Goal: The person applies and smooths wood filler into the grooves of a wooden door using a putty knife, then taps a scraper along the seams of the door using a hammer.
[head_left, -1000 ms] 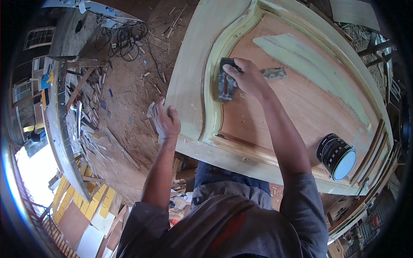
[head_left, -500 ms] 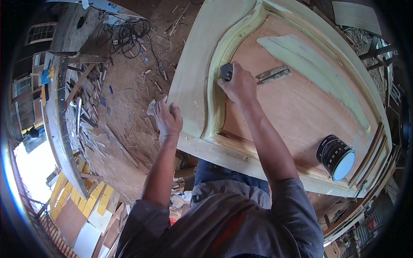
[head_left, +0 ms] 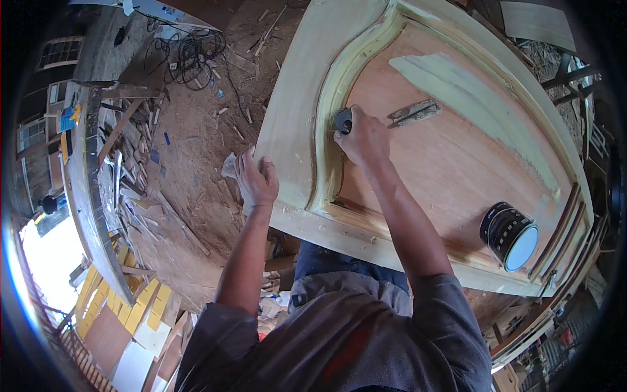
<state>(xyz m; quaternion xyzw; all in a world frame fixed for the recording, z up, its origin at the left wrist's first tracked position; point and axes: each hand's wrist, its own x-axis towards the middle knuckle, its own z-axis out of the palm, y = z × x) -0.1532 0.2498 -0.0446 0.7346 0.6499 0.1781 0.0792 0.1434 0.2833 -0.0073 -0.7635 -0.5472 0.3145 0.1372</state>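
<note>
A large pale wooden panel [head_left: 287, 124] with a curved, raised moulding [head_left: 322, 130] lies in front of me. My right hand [head_left: 366, 137] is closed around a small dark, blocky tool [head_left: 343, 120], which sits against the moulding's inner curve; its exact kind is unclear. My left hand [head_left: 257, 181] rests at the panel's left edge, thumb apart from the fingers. Beside those fingers is a pale crumpled piece [head_left: 229, 166]; whether they touch it is unclear. Right of my right hand, a smeared flat blade or strip [head_left: 415, 114] lies on the panel's reddish inner face.
A black paint can [head_left: 509, 236] with a pale lid stands on the panel at right. A broad pale-green smear [head_left: 480, 108] crosses the inner face. Wood scraps [head_left: 134, 173] and tangled cable [head_left: 189, 55] litter the dirt floor at left.
My right hand and the dark tool have moved slightly toward me along the moulding. My left hand stays nearly in the same place.
</note>
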